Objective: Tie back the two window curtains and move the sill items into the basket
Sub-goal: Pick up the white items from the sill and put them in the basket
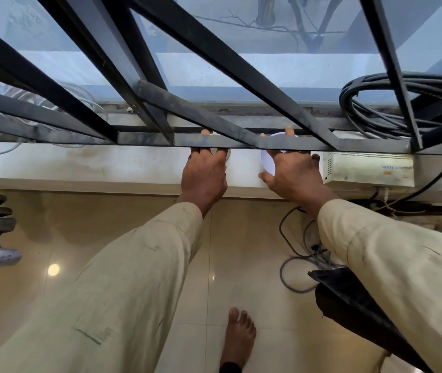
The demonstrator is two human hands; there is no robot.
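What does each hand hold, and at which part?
Right hand grips the round white plastic lid by its rim; left hand's object is hidden.

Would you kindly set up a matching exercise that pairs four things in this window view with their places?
Things:
1. white round item
2. coil of black cable
3. off-white box
4. grey cable loop

Places:
A. on the floor tiles
B. at the sill's front edge, right of the right hand
C. under the right hand
D. on the sill's far right, behind the bars

Pairs: 1-C, 2-D, 3-B, 4-A
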